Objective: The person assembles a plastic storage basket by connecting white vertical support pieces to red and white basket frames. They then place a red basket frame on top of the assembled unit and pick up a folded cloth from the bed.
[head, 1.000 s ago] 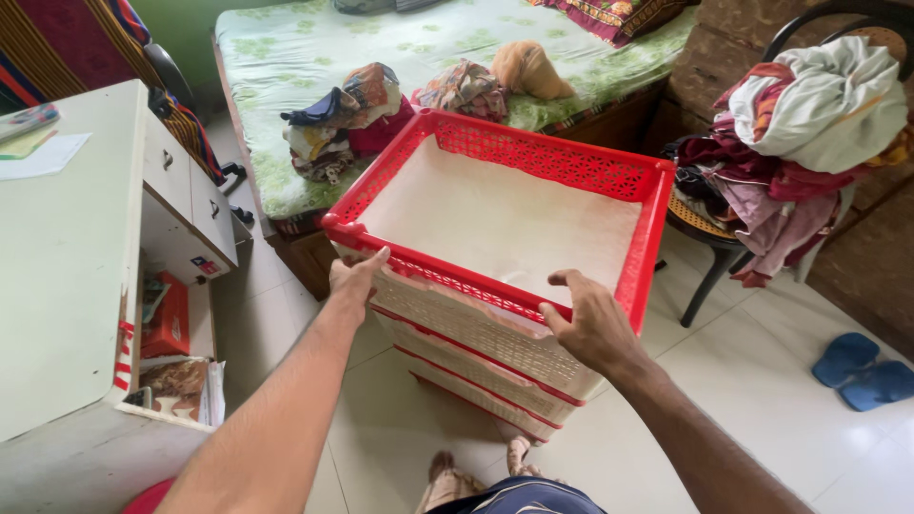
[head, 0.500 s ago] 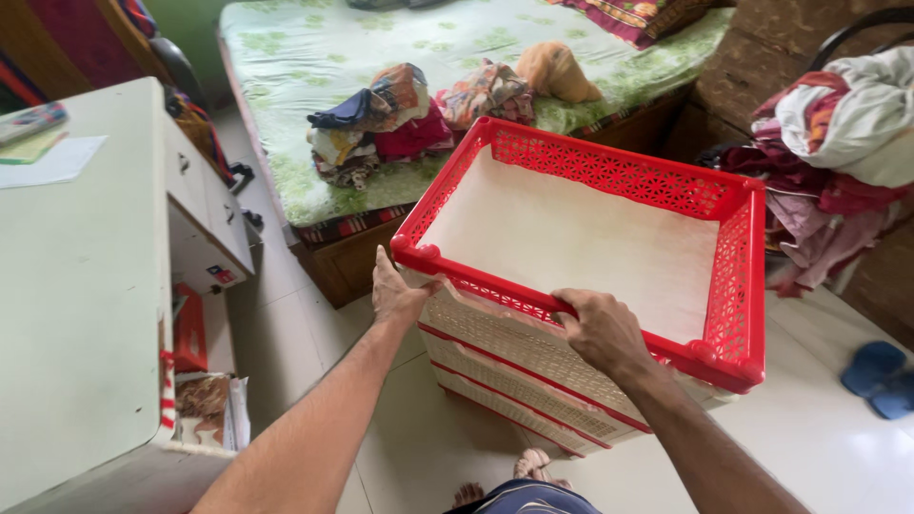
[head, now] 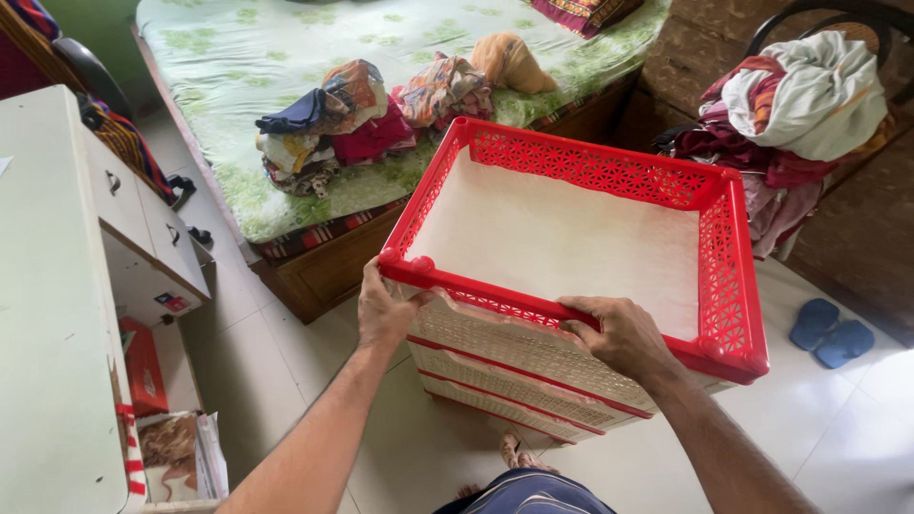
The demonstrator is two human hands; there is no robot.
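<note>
A red plastic rack (head: 724,238) with latticed walls and a white inner floor stands in front of me, with cream and red drawers stacked below it. My left hand (head: 383,309) grips its near left corner. My right hand (head: 619,333) clasps the near red rim further right, fingers curled over the edge. The top tray holds nothing.
A bed with a green sheet (head: 238,57) carries piles of folded clothes (head: 328,119). A chair heaped with laundry (head: 804,100) stands at right, blue slippers (head: 828,328) on the tiled floor below. A white cabinet (head: 57,286) with drawers fills the left.
The rack sits further right and nearer the bed in my view, and the view has swung left. Both hands stay on its near rim, shifted along with it.
</note>
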